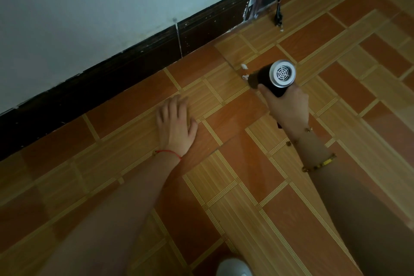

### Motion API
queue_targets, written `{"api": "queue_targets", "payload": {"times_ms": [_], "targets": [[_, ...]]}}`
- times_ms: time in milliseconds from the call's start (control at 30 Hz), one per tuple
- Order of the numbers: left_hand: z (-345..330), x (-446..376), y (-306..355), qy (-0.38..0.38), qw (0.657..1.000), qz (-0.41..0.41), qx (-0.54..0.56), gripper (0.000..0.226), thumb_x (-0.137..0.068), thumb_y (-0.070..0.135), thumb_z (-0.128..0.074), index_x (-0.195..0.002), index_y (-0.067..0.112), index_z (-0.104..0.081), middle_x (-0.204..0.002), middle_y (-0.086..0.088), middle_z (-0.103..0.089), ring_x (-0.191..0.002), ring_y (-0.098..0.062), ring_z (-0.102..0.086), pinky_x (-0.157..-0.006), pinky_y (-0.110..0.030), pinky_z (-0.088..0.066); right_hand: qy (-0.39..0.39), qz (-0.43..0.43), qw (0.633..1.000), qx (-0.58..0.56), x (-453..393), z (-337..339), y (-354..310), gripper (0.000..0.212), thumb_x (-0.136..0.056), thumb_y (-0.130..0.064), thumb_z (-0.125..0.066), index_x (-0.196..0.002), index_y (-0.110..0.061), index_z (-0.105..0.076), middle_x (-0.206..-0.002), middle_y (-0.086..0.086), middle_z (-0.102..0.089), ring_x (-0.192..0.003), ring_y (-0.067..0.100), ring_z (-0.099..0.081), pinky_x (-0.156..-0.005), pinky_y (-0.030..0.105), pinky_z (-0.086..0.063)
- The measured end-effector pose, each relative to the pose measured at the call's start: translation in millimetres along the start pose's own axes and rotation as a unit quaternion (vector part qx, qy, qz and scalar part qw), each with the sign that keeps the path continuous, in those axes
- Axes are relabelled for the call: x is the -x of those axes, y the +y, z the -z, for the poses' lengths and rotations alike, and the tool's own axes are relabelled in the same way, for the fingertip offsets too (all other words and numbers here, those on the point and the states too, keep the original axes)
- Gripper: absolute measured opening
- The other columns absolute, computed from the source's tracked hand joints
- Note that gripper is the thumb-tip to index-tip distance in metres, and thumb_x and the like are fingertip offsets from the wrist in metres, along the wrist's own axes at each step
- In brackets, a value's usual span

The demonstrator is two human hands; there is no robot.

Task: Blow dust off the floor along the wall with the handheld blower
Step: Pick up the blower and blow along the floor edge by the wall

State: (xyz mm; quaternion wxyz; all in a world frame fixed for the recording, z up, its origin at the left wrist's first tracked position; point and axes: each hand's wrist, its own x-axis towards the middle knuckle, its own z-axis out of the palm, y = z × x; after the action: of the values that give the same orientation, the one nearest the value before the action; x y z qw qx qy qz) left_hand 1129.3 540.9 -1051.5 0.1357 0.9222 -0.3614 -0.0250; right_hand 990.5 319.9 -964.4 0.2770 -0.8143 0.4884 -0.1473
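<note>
Two bare forearms reach out over a tiled floor (224, 163) patterned in orange-brown and tan striped rectangles. The right hand (289, 105) grips one handheld blower (274, 78), its fingers and thumb curled round the dark handle. The blower is black with a single round silver rear grille facing the camera, and its nozzle points away from the person toward the wall, low over the floor. Just beyond the nozzle lie two small white scraps (244, 71) on the tiles, one a little nearer the wall than the other; what they are made of cannot be told.

The left hand (174, 123) holds nothing. Its fingers are straight and slightly spread, palm down, resting on or just above the floor; the blur there makes contact hard to judge. It sits well apart from the blower, nearer the wall's base.

One red string bracelet (172, 152) circles the left wrist. The right forearm carries two bracelets: a thin chain (300, 136) at the wrist and a beaded gold-coloured band (319, 164) further up the arm.

A pale blue wall (100, 18) runs diagonally across the upper left, edged along the bottom by a dark brown skirting board (134, 63) with one visible vertical joint. At the top, one black cord (279, 2) hangs down to the floor beside a doorway edge. A pale rounded object (234, 268) shows at the bottom edge, too cropped to identify.
</note>
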Motion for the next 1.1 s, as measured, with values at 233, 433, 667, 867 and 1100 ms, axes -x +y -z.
{"api": "queue_targets", "payload": {"times_ms": [233,433,667,867,1100], "targets": [[-20,-10,12,0.005,1.000,0.018,-0.017,0.059,-0.093,0.041,-0.038,-0.146,0.015,-0.039,-0.149,-0.013,-0.041,-0.140,-0.033,-0.034,-0.115,-0.060,-0.024,-0.003,0.004,1.000,0.006,-26,-9,-2,0.065,-0.077,-0.063,-0.063,-0.119,-0.014,-0.057,-0.094,0.001,-0.070,-0.080,0.021,-0.069,-0.062,0.030,-0.054],[-20,-10,11,0.014,1.000,0.020,-0.018,0.058,-0.092,0.039,-0.042,-0.146,0.016,-0.040,-0.148,-0.012,-0.043,-0.139,-0.032,-0.035,-0.115,-0.061,-0.025,0.006,-0.003,1.000,0.013,-30,-16,0,0.063,-0.079,-0.060,-0.064,-0.120,-0.014,-0.056,-0.090,-0.004,-0.066,-0.082,0.018,-0.067,-0.064,0.031,-0.053],[-21,-9,11,0.026,0.999,0.019,-0.019,0.058,-0.093,0.040,-0.040,-0.145,0.016,-0.041,-0.146,-0.012,-0.044,-0.138,-0.032,-0.036,-0.115,-0.059,-0.024,-0.028,0.027,0.999,0.004,-36,-14,2,0.064,-0.078,-0.059,-0.065,-0.122,-0.014,-0.055,-0.096,-0.002,-0.068,-0.082,0.018,-0.068,-0.067,0.033,-0.057],[-22,-9,11,0.032,0.999,0.016,-0.021,0.057,-0.093,0.039,-0.042,-0.144,0.015,-0.043,-0.146,-0.013,-0.045,-0.137,-0.033,-0.037,-0.115,-0.060,-0.025,0.015,-0.036,0.999,-0.023,-40,-15,-6,0.081,-0.065,-0.074,-0.053,-0.119,-0.013,-0.055,-0.094,0.004,-0.071,-0.078,0.026,-0.071,-0.065,0.038,-0.060],[-23,-9,10,0.036,0.999,0.018,-0.026,0.057,-0.093,0.039,-0.043,-0.144,0.015,-0.043,-0.147,-0.012,-0.045,-0.138,-0.032,-0.037,-0.115,-0.059,-0.024,-0.025,0.002,0.999,-0.025,-53,-19,-22,0.082,-0.066,-0.074,-0.054,-0.121,-0.013,-0.054,-0.096,0.004,-0.072,-0.080,0.025,-0.071,-0.067,0.034,-0.059]]}}
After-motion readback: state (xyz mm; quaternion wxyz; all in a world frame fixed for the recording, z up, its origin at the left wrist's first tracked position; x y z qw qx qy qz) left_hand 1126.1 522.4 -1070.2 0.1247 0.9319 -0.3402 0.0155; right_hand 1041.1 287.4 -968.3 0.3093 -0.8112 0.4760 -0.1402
